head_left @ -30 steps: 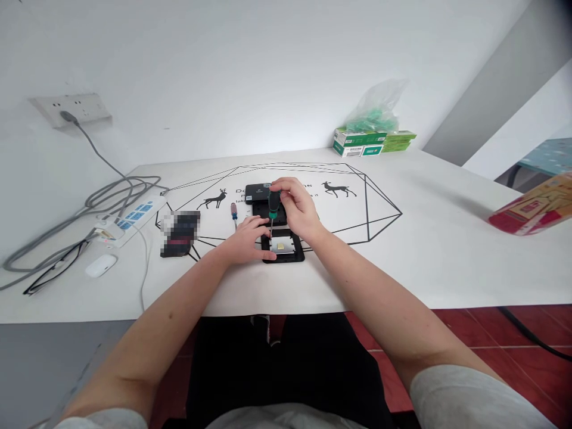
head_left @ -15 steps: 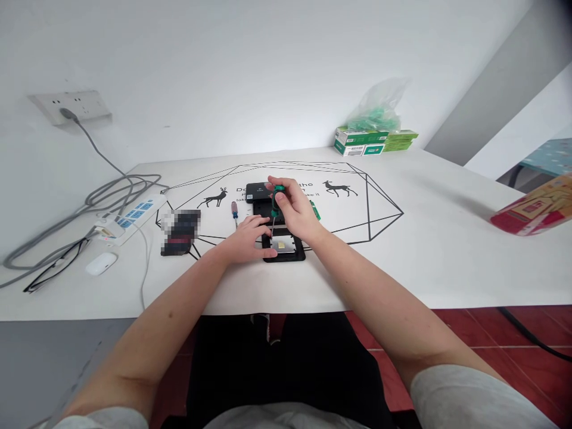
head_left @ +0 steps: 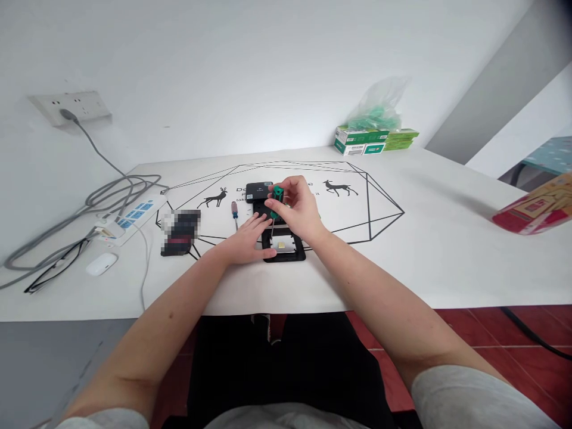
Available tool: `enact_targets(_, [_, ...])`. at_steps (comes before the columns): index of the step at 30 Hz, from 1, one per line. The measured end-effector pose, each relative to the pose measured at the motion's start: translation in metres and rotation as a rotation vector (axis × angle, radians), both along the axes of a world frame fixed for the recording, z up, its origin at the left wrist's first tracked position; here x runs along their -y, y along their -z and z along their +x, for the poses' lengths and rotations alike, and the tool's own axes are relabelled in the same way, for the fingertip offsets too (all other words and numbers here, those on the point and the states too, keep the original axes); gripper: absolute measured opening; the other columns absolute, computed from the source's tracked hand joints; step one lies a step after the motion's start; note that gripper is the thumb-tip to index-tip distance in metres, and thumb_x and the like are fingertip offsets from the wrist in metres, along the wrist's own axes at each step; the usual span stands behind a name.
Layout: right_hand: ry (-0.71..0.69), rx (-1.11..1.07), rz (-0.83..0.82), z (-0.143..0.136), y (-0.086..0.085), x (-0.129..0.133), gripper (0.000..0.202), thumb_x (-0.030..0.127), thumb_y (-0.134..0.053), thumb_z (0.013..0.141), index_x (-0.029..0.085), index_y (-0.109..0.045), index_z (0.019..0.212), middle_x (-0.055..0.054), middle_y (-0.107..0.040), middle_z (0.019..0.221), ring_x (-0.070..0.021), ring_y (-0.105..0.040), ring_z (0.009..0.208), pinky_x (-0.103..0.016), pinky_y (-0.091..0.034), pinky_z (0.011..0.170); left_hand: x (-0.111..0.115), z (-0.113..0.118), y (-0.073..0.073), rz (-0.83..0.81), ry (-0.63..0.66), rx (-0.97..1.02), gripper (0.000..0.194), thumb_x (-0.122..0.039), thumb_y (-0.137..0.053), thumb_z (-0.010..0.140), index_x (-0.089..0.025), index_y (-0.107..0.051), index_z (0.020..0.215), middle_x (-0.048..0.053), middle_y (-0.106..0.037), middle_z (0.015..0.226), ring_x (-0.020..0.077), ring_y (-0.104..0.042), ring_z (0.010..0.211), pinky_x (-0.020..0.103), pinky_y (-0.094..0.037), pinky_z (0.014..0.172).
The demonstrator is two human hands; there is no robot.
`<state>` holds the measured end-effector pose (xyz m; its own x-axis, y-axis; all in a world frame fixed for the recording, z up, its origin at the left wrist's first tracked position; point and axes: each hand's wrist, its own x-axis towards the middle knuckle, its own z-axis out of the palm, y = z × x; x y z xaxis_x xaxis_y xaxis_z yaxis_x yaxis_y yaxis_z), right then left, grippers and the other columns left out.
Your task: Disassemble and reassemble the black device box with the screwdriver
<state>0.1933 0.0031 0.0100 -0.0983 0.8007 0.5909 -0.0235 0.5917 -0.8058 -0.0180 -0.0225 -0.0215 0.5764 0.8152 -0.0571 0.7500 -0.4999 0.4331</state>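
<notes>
My right hand (head_left: 300,208) grips the green and black handle of a screwdriver (head_left: 277,193). The screwdriver stands nearly upright, its tip down at the upper left part of a square black housing (head_left: 290,258). Inside that housing lies a silver metal plate (head_left: 288,243) with a small yellowish square on it. My left hand (head_left: 245,242) rests flat to the left, fingers spread, its thumb against the housing's left edge. Just behind are a black open casing part (head_left: 260,211) and a black cover (head_left: 258,190) with labels, both partly hidden by my hands.
A second screwdriver (head_left: 235,212) lies left of the casing parts. Farther left are a pixelated dark object (head_left: 181,232), a white mouse-like case (head_left: 102,264), glasses (head_left: 56,266) and a power strip (head_left: 134,217) with cables. Green boxes (head_left: 361,137) stand back right; a snack bag (head_left: 531,205) at right.
My right hand has changed its hold on the screwdriver handle, its fingers now turned round it differently. The left hand and the housing stay nearly where they were.
</notes>
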Motion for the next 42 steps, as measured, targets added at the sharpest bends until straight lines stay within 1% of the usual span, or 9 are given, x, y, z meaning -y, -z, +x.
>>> enact_targets(6, [-0.122, -0.069, -0.044, -0.002, 0.001, 0.003, 0.034, 0.052, -0.069, 0.1, 0.033, -0.054, 0.124, -0.007, -0.072, 0.141, -0.0245, -0.077, 0.123, -0.052, -0.062, 0.112, -0.001, -0.002, 0.002, 0.004, -0.006, 0.029, 0.105, -0.087, -0.064, 0.094, -0.021, -0.044, 0.174, 0.016, -0.017, 0.188, 0.0419, -0.003, 0.175, 0.063, -0.019, 0.14])
enact_targets(10, [0.003, 0.065, 0.145, 0.004, -0.002, 0.0, 0.025, 0.047, -0.057, 0.107, 0.033, -0.069, 0.124, -0.009, -0.067, 0.142, -0.0288, -0.064, 0.139, -0.059, -0.055, 0.121, -0.002, -0.004, 0.005, 0.02, 0.001, 0.057, 0.097, -0.084, -0.068, 0.095, -0.024, -0.051, 0.169, 0.015, -0.021, 0.188, 0.0427, -0.007, 0.175, 0.065, -0.022, 0.139])
enact_targets(14, [0.094, 0.113, 0.248, 0.008, -0.004, -0.003, 0.029, 0.041, -0.051, 0.11, 0.033, -0.078, 0.119, -0.009, -0.063, 0.118, -0.0275, -0.065, 0.12, -0.059, -0.057, 0.115, -0.004, -0.005, 0.007, 0.031, 0.001, 0.059, 0.094, -0.082, -0.069, 0.095, -0.023, -0.053, 0.167, 0.016, -0.024, 0.187, 0.0436, -0.01, 0.175, 0.065, -0.023, 0.138])
enact_targets(18, [0.067, 0.063, 0.222, 0.006, -0.004, 0.0, 0.029, 0.049, -0.053, 0.11, 0.03, -0.075, 0.113, -0.009, -0.07, 0.119, -0.0276, -0.069, 0.116, -0.054, -0.062, 0.103, -0.007, -0.005, 0.01, 0.083, 0.005, 0.111, 0.087, -0.075, -0.066, 0.101, -0.022, -0.051, 0.167, 0.017, -0.032, 0.184, 0.041, -0.016, 0.175, 0.063, -0.023, 0.139])
enact_targets(21, [0.039, 0.004, 0.103, 0.002, -0.003, 0.002, 0.029, 0.055, -0.07, 0.1, 0.029, -0.067, 0.113, -0.008, -0.076, 0.121, -0.0265, -0.074, 0.111, -0.052, -0.065, 0.101, -0.009, -0.006, 0.012, 0.144, 0.027, 0.129, 0.071, -0.064, -0.065, 0.105, -0.021, -0.058, 0.161, 0.018, -0.042, 0.178, 0.04, -0.023, 0.173, 0.062, -0.025, 0.139])
enact_targets(25, [-0.064, -0.071, -0.054, -0.003, -0.001, 0.004, 0.053, 0.048, -0.091, 0.082, 0.032, -0.051, 0.112, -0.004, -0.078, 0.125, -0.0254, -0.081, 0.113, -0.051, -0.066, 0.106, -0.01, -0.006, 0.013, 0.197, 0.04, 0.118, 0.05, -0.049, -0.064, 0.106, -0.021, -0.069, 0.148, 0.016, -0.052, 0.171, 0.0395, -0.031, 0.169, 0.063, -0.03, 0.137])
enact_targets(32, [-0.051, 0.023, 0.056, 0.001, 0.0, 0.0, 0.027, 0.041, -0.065, 0.101, 0.032, -0.058, 0.126, -0.01, -0.068, 0.146, -0.028, -0.068, 0.137, -0.056, -0.06, 0.115, -0.01, -0.004, 0.012, 0.213, 0.037, 0.124, 0.043, -0.047, -0.065, 0.104, -0.023, -0.074, 0.139, 0.016, -0.057, 0.167, 0.04, -0.036, 0.166, 0.065, -0.034, 0.135])
enact_targets(38, [0.105, 0.121, 0.243, 0.008, 0.0, -0.005, 0.033, 0.026, -0.05, 0.104, 0.033, -0.076, 0.124, -0.007, -0.061, 0.116, -0.0267, -0.064, 0.116, -0.058, -0.057, 0.112, -0.011, -0.004, 0.013, 0.217, 0.029, 0.128, 0.039, -0.045, -0.065, 0.103, -0.025, -0.076, 0.135, 0.014, -0.058, 0.166, 0.0395, -0.038, 0.164, 0.066, -0.035, 0.134])
enact_targets(42, [0.104, 0.093, 0.25, 0.007, -0.001, -0.003, 0.028, 0.028, -0.052, 0.105, 0.032, -0.076, 0.118, -0.007, -0.067, 0.118, -0.0263, -0.066, 0.114, -0.055, -0.058, 0.108, -0.011, -0.003, 0.013, 0.233, 0.039, 0.122, 0.038, -0.045, -0.065, 0.103, -0.024, -0.077, 0.133, 0.015, -0.059, 0.164, 0.0399, -0.041, 0.162, 0.066, -0.035, 0.134])
